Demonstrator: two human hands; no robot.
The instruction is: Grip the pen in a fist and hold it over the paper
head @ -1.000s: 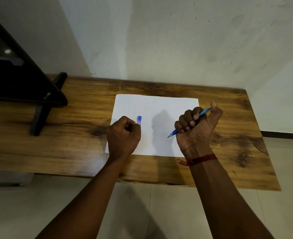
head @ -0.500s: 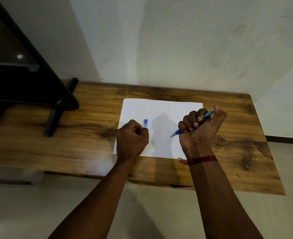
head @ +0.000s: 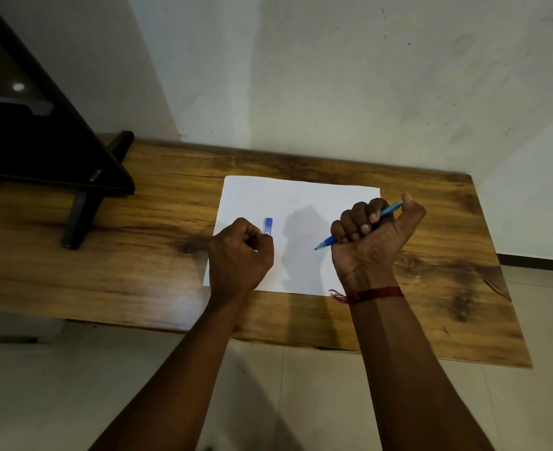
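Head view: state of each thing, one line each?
Pen: uncapped, gripped in the right hand's fist, tip pointing down-left above the paper.
Pen cap: off the pen, pinched by the left hand, sticking up.
Paper: flat on the table, blank where visible.
Right hand: fist closed round the pen.
Left hand: curled, over the paper's left part.
Table: wooden, bears the paper.

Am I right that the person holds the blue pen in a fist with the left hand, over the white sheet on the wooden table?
Not quite: the head view shows the right hand fisted round the blue pen. The left hand holds the blue cap over the white sheet on the wooden table.
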